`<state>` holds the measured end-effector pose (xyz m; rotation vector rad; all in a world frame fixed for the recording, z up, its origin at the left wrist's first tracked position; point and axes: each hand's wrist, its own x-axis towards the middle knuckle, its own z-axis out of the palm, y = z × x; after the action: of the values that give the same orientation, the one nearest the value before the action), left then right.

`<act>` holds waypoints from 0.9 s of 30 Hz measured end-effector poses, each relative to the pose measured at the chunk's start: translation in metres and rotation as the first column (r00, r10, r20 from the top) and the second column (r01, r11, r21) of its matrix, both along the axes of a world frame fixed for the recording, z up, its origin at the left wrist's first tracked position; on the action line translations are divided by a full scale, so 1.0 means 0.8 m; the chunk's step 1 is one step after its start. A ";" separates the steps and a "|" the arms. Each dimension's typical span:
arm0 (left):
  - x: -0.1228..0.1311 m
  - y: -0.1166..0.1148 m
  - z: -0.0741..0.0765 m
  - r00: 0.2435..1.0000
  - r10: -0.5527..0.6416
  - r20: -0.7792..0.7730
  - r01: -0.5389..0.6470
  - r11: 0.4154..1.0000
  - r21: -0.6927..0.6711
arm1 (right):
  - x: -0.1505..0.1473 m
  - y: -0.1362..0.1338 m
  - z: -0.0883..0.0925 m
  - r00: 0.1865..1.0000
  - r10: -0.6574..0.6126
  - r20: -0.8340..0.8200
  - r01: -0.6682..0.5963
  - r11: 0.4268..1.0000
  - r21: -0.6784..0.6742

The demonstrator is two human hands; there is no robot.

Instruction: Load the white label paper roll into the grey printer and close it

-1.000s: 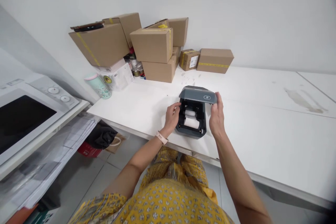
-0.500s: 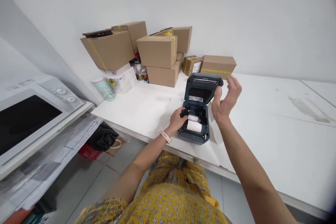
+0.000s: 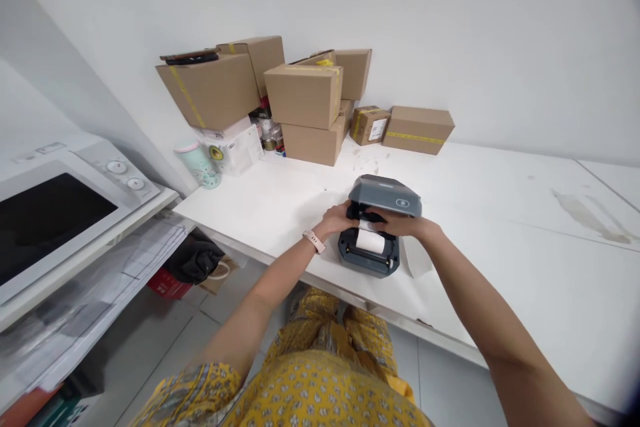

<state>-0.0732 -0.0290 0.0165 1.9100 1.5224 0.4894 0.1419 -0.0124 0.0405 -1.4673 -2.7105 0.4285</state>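
A dark grey label printer (image 3: 367,263) stands near the table's front edge, its lid (image 3: 385,192) tilted partway down over the open body. Inside lies a white paper roll (image 3: 367,225), from which a strip (image 3: 371,241) stretches toward the front. My left hand (image 3: 339,219) grips the printer's left wall, with the thumb inside beside the roll. Under the lid, my right hand (image 3: 395,223) reaches in from the right, fingers stretched toward the roll. The lid partly hides those fingertips, so contact with the roll is hard to make out.
Cardboard boxes (image 3: 303,97) are stacked along the wall, with a long carton (image 3: 419,128) behind the printer. A mint tumbler (image 3: 199,165) stands at the table's left end, near a microwave (image 3: 75,200). A white paper piece (image 3: 419,260) lies right of the printer.
The printer lid has come down from nearly upright to partly lowered. My right hand has moved from the air beside the lid into the printer. The left hand stays at the left wall.
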 end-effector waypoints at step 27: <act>0.004 -0.010 -0.027 0.991 0.062 0.117 -0.067 0.997 0.041 | -0.002 0.063 0.104 0.581 -0.232 -0.780 0.211 0.969 -0.131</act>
<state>-0.0702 -0.0370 -0.0049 1.8372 1.5133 0.6569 0.1402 0.0383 0.1234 -1.1769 -1.7831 0.8532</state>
